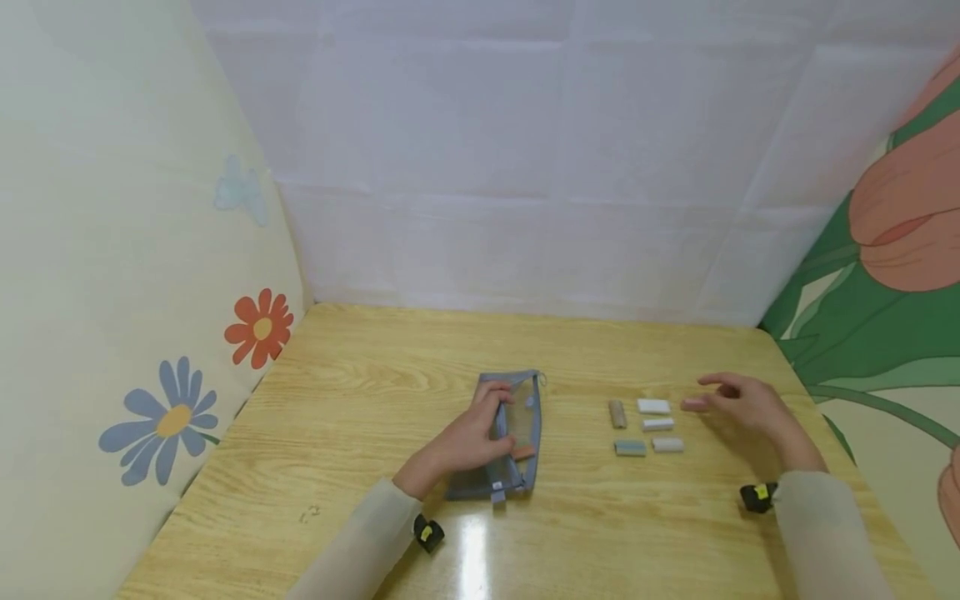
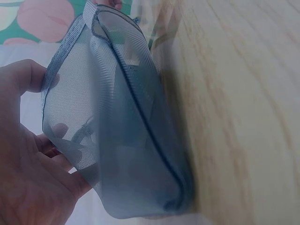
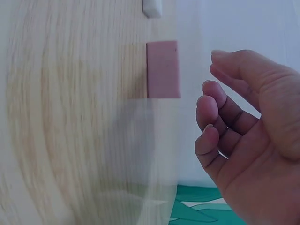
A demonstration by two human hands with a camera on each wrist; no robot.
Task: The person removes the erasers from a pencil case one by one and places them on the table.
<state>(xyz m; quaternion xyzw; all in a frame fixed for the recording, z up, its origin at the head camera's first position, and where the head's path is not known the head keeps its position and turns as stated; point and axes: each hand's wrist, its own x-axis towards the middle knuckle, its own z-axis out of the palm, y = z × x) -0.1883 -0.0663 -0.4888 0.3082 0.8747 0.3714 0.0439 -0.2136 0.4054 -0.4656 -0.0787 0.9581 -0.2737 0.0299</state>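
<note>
My left hand (image 1: 471, 432) holds the side of a grey-blue mesh zip pouch (image 1: 536, 433), which gapes open on the table. In the left wrist view, the thumb and fingers (image 2: 29, 75) spread along the edge of the mesh. Inside the pouch lies an orange block (image 1: 522, 452). Over on the right, my right hand (image 1: 753, 407) hovers by a pink eraser-like block (image 3: 163, 69) with nothing in its grasp. Its fingers are loosely bent, and the right wrist view shows a gap between them and the block.
Left of the pink block lie a brown block (image 1: 617, 414), a green-blue block (image 1: 630, 448) and several whitish ones, among them a white block (image 1: 653, 406). All rest on the wooden table (image 1: 360, 400). A white sheet (image 1: 480, 167) hangs behind it, with flowered sheets at both sides.
</note>
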